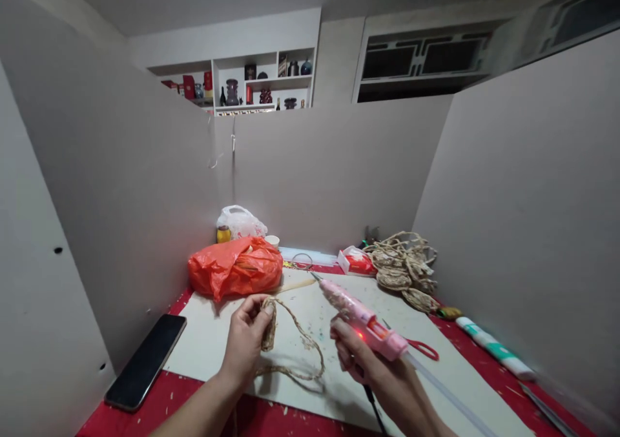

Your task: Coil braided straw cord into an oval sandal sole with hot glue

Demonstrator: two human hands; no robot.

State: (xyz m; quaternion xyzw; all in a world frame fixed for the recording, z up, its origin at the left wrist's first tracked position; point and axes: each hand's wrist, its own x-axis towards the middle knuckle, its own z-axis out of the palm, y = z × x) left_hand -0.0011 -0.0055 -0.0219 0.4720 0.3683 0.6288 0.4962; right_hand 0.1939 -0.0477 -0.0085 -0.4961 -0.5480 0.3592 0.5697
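Left hand (248, 339) low near the middle, fingers pinched shut on a small coil of rope (268, 324), held up on its edge. From the coil, a loose rope tail (303, 346) looping out toward 3 o'clock and back along the white board (203, 340). Right hand (368, 372) just at 3 o'clock of the left one, wrapped tight round the handle of a pink glue gun (361, 321). Gun tip pointing up toward 11 o'clock, a little red light glowing on its side, a clear glue stick (445, 395) poking out the back toward 5 o'clock. Gun tip and coil apart, not touching. Red scissor handle (423, 348) peeking out just behind the gun. At 12 o'clock from the hands, an orange plastic bag (236, 267), with a white bag (241, 222) behind it at the wall. At 1 o'clock, a heap of rope pieces (404, 266) and a small red and white packet (356, 261). At 9 o'clock, a black phone (146, 361) lying flat, half on the red table (159, 411). At 3 o'clock, a white and green tube (494, 348) by the right wall.
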